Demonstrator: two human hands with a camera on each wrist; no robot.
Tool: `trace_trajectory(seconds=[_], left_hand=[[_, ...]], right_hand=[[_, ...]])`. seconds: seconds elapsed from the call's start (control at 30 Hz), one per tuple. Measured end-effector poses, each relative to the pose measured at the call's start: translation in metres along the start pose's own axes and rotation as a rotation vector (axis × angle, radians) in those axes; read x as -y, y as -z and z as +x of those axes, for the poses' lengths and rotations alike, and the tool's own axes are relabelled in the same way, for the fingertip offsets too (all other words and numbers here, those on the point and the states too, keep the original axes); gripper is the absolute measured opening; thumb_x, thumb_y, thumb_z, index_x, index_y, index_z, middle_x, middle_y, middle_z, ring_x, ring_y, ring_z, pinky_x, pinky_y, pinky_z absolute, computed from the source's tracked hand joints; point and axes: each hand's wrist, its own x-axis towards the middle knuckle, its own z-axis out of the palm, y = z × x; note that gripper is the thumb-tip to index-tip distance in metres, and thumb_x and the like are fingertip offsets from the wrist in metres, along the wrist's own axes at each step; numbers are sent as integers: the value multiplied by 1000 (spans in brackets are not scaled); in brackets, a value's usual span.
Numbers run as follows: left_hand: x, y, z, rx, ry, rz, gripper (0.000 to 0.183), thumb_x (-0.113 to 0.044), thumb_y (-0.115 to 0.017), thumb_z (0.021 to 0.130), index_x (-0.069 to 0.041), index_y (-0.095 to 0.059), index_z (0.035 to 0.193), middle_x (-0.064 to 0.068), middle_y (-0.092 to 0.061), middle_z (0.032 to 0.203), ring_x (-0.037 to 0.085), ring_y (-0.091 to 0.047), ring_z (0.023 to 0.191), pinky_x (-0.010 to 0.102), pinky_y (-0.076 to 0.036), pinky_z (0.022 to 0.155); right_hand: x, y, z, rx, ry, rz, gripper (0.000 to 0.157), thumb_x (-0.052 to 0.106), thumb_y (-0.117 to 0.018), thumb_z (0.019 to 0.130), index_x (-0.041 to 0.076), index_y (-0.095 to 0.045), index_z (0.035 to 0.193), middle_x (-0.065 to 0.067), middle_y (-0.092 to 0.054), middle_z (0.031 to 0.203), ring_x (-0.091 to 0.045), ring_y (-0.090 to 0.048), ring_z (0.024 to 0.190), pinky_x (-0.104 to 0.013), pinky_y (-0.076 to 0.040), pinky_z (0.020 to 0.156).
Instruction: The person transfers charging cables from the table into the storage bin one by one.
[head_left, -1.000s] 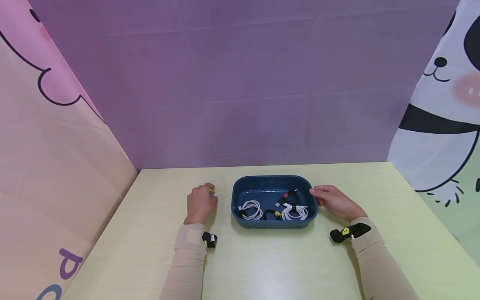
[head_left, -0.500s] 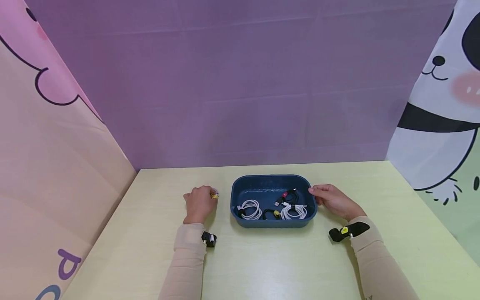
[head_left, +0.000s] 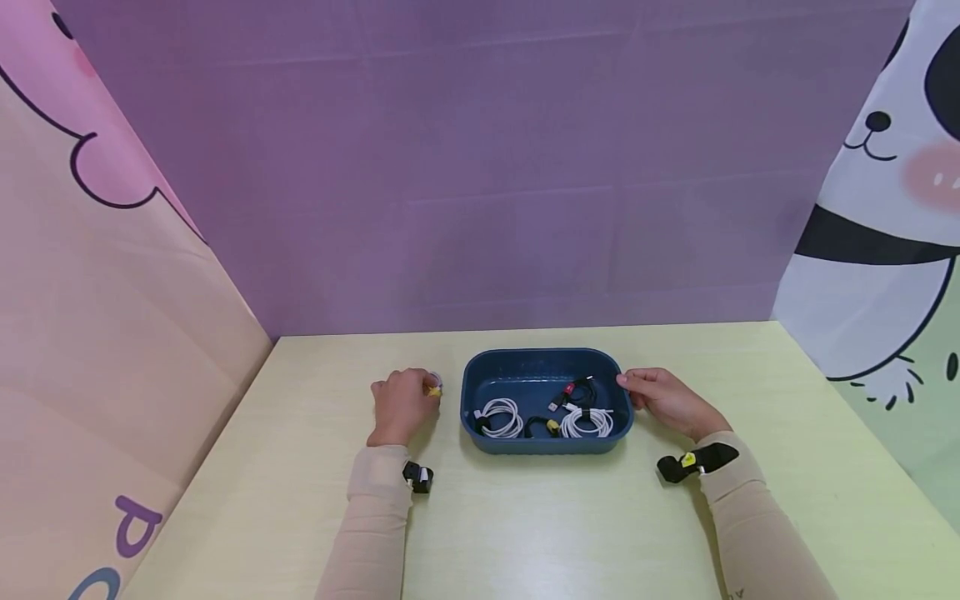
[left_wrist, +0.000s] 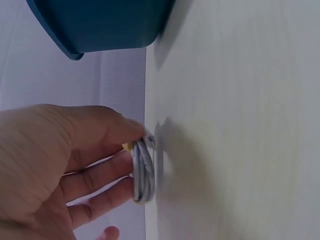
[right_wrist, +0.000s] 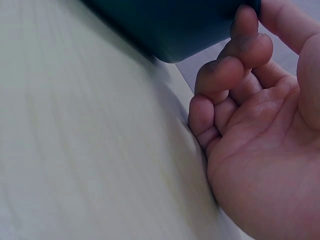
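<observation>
My left hand (head_left: 401,407) is left of the blue bin (head_left: 547,447). Between its thumb and fingers it pinches a coiled pale cable (left_wrist: 143,172) with a bit of yellow on it. In the left wrist view the coil stands on edge just off the tabletop, its shadow beside it. My right hand (head_left: 672,402) grips the bin's right rim with thumb and index finger, its other fingers curled below, as the right wrist view shows. Inside the bin lie a white coiled cable (head_left: 504,408) at left, another white cable (head_left: 597,423) at right, and two black cables.
The black cable with a yellow tie (head_left: 552,427) lies between the white coils; the one with a red tie (head_left: 571,389) lies behind the right coil. A pale table (head_left: 525,533) carries the bin, with a purple cloth backdrop (head_left: 487,167) behind and printed cloths at both sides.
The coiled cable has turned in my left fingers, and more of it shows at their right side. That hand has shifted slightly. My right hand keeps its grip on the bin.
</observation>
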Motion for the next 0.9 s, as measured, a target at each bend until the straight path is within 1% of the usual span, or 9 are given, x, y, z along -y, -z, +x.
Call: trace_trajectory(seconds=[0.1,0.23,0.33,0.5,0.6,0.9], left_hand=[[-1,0,1,-23,-17,-15,17,-12,-77,85,-9,-80,102,7,-75,88,30,-63,90,55,-39,92],[-2,1,2,-64,-38,-25,17,-12,-78,85,-9,-80,101,7,-75,89,29,-63,90,55,-40,92],[-3,1,2,-82,-43,-32,17,-14,-79,84,-10,-80,100,7,-77,92,29,-64,92,56,-41,92],[-4,2,2,-88,-52,-49,18,-14,-78,84,-9,-80,101,7,-78,93,30,-64,93,57,-41,93],[-4,3,3,-97,-57,-45,18,-14,-77,84,-9,-80,102,7,-78,92,30,-63,93,58,-42,93],[-6,7,2,-92,-53,-62,21,-16,-78,85,-9,-80,105,7,-78,96,29,-63,94,57,-41,97]], right_hand=[[0,0,0,0,-1,-1,34,27,-54,107,18,-60,75,5,-46,71,-12,-49,77,-26,-39,77],[0,1,-1,9,12,-2,34,28,-53,107,18,-60,76,5,-46,71,-12,-49,77,-26,-39,76],[0,1,-1,18,29,1,34,27,-53,107,17,-59,76,5,-46,71,-12,-49,77,-26,-39,76],[-2,2,-1,14,46,8,35,24,-52,108,16,-57,74,6,-45,70,-11,-48,75,-26,-39,75],[-3,2,-1,2,32,10,35,25,-53,108,17,-57,74,7,-46,70,-10,-49,75,-26,-39,76],[-1,0,-1,21,47,17,34,23,-52,108,17,-58,75,6,-46,70,-10,-49,75,-25,-40,75]])
